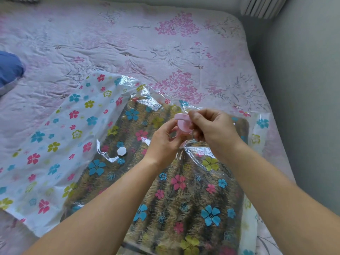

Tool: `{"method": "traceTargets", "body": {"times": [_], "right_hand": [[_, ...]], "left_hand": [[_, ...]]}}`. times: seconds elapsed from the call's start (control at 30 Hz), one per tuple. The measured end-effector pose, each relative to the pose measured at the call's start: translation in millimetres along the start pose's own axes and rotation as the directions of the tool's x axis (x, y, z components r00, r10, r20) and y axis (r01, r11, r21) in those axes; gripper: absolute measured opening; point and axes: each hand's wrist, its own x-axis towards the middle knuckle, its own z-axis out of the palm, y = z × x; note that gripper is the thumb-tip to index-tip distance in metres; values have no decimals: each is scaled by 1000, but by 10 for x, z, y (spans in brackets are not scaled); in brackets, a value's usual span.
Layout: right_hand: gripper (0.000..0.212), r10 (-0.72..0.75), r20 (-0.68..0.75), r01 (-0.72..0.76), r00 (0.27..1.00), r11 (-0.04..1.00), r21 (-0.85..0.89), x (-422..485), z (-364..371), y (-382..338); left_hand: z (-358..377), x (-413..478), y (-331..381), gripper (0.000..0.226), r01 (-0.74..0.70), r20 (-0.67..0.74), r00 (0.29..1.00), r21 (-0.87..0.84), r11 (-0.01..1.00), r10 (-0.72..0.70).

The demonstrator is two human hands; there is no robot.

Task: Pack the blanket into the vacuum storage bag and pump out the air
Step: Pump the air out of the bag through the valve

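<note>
Left hand: the left hand (166,138) reaches in from the lower left with the forearm angled up toward the middle; its fingers curl inward and its grip is closed on the lower part of a pink valve piece (181,124).
Right hand: the right hand (215,127) comes in from the lower right, wrist bent inward; thumb and forefinger are pinched together on the top edge of the same pink valve piece.
Pink valve piece: a round, pale pink disc held up between the 2 hands, above the bag's surface; the film below it is pulled up into a peak under the hands.
Vacuum storage bag: the vacuum storage bag (55,144) lies flat on the bed (147,43), clear plastic printed with pink, blue and yellow-green flowers; its left part is flat and unfilled.
Blanket: the blanket (184,199), brown and furry with dark stripes, sits inside the bag directly under both hands and forearms.
White cap: a small white cap (121,151) rests on the bag to the left of the left hand, apart from it.
Blue cushion: a blue cushion (9,70) lies at the bed's left edge, well apart from the bag.
</note>
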Motion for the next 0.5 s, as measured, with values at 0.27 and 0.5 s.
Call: {"method": "traceTargets", "body": {"times": [0.27, 0.5], "right_hand": [[17, -337, 98, 310, 936, 925, 219, -150, -117, -747], [18, -231, 31, 229, 972, 971, 65, -75, -31, -299]], "left_hand": [[-11, 9, 26, 41, -10, 6, 1000, 35, 999, 10], [1, 2, 15, 40, 1, -9, 1000, -23, 1000, -1]]}}
